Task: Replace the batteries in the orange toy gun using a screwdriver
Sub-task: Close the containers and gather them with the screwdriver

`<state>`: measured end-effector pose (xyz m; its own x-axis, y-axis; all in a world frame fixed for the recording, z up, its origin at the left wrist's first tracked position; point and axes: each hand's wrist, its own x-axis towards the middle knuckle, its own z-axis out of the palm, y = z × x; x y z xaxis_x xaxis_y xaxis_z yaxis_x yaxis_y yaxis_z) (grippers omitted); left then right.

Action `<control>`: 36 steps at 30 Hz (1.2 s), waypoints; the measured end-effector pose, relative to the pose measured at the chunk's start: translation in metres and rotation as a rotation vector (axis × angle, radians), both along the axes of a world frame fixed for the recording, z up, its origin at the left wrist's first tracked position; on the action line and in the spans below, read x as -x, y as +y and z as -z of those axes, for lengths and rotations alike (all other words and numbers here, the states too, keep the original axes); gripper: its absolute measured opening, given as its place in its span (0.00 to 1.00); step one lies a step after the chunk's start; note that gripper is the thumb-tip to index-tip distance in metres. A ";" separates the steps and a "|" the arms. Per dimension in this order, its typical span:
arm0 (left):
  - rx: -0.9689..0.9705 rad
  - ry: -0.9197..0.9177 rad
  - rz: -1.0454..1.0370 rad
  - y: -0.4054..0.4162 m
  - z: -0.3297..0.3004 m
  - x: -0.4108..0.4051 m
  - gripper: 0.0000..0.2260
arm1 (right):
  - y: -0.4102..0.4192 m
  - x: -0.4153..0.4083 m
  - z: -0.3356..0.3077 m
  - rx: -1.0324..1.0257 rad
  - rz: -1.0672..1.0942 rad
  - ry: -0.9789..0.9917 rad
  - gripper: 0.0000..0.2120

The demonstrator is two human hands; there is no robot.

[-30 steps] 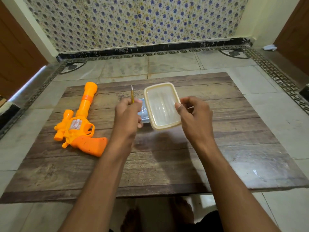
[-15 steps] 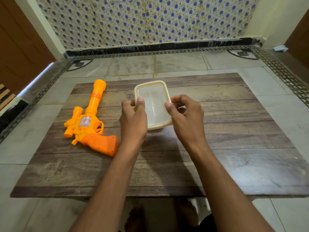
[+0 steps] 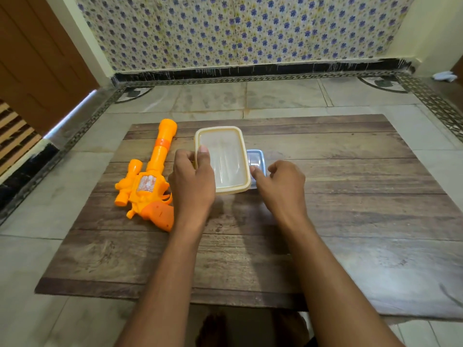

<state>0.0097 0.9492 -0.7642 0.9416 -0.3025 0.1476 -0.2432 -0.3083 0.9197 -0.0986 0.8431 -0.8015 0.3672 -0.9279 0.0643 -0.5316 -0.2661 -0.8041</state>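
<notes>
Two bare feet are poking out under the near edge of the wooden counter (image 3: pixel 350 246). Using the cream-rimmed lid (image 3: pixel 223 159) as the landmark: the left hand (image 3: pixel 193 181) is gripping its left edge, fingers (image 3: pixel 203 156) clamped on the rim, thumb on top. The right hand (image 3: pixel 283 184) is sitting just right of the lid, fingers loosely curled together, one fingertip touching the lid's right edge, not holding anything I can see. A small clear box (image 3: pixel 256 160) is peeking out from behind the lid's right side. The orange toy gun (image 3: pixel 150 176) is lying flat just left of the lid, barrel pointing away toward the tiled wall.
</notes>
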 end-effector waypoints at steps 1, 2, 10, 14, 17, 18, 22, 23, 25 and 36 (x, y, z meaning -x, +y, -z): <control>0.000 -0.002 0.002 0.001 0.001 -0.001 0.15 | -0.001 -0.003 0.003 0.007 0.011 0.026 0.20; -0.002 -0.004 0.005 0.001 0.001 -0.001 0.15 | -0.002 -0.006 0.006 0.006 0.025 0.044 0.20; 0.019 0.088 0.033 0.005 -0.004 0.001 0.20 | -0.005 0.006 -0.006 -0.105 0.030 -0.012 0.14; 0.040 0.133 0.054 0.006 -0.019 0.011 0.21 | -0.005 0.031 -0.016 -0.172 0.082 -0.173 0.11; 0.057 0.149 0.062 0.005 -0.028 0.017 0.25 | -0.004 0.048 -0.027 -0.272 0.127 -0.337 0.12; 0.050 0.158 0.068 0.003 -0.029 0.018 0.25 | -0.005 0.051 -0.029 -0.308 0.135 -0.402 0.12; 0.007 0.176 0.048 -0.007 -0.020 0.005 0.22 | -0.016 0.051 -0.028 -0.350 0.149 -0.560 0.12; -0.005 0.176 0.040 -0.011 -0.016 -0.002 0.22 | -0.021 0.048 -0.027 -0.347 0.145 -0.553 0.13; -0.028 0.173 0.029 -0.019 -0.010 -0.016 0.19 | -0.032 0.043 -0.029 -0.334 0.152 -0.533 0.13; -0.120 0.211 0.026 -0.042 -0.118 -0.038 0.14 | -0.036 0.017 -0.157 -0.326 0.236 -0.432 0.12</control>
